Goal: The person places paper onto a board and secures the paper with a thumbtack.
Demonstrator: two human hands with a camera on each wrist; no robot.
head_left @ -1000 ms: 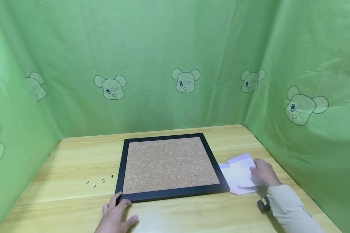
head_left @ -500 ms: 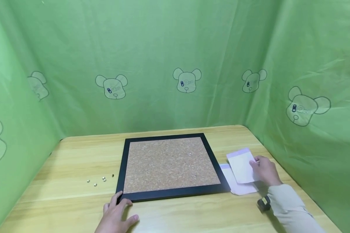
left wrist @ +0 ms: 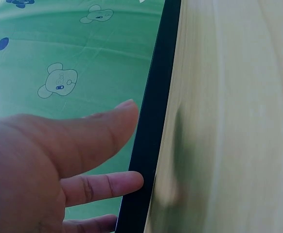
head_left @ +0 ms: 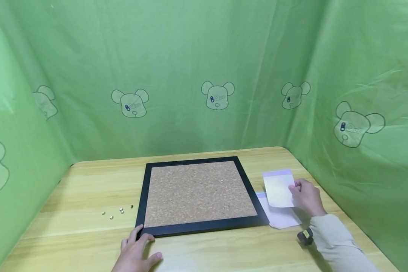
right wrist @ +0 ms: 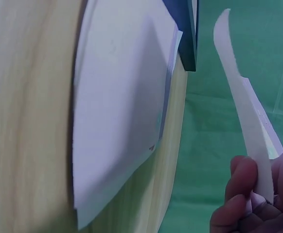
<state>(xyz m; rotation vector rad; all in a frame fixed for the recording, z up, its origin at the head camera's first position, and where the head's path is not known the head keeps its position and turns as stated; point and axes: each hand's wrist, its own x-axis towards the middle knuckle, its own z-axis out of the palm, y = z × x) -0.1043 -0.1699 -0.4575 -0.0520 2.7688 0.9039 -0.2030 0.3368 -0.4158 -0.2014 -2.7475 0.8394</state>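
A cork board (head_left: 197,192) with a black frame lies flat on the wooden table. At its near left corner, my left hand (head_left: 135,251) rests fingertips against the frame, thumb spread apart; the left wrist view shows a fingertip on the black frame edge (left wrist: 153,97). To the right of the board, my right hand (head_left: 307,196) pinches a white sheet of paper (head_left: 278,190) with a purple top strip, by its right edge. In the right wrist view this sheet, seen nearly edge-on, is raised above other white paper (right wrist: 117,107), which lies on the table beside the frame.
Several small silvery pieces (head_left: 121,210) and one dark piece (head_left: 132,206) lie left of the board, too small to identify. A small black device (head_left: 305,237) sits at my right wrist. Green curtains (head_left: 176,75) with bear drawings surround the wooden table (head_left: 204,253).
My right hand has lifted the pinched sheet up off the paper beneath, and the sheet has turned more upright. My left hand has stayed at the frame corner.
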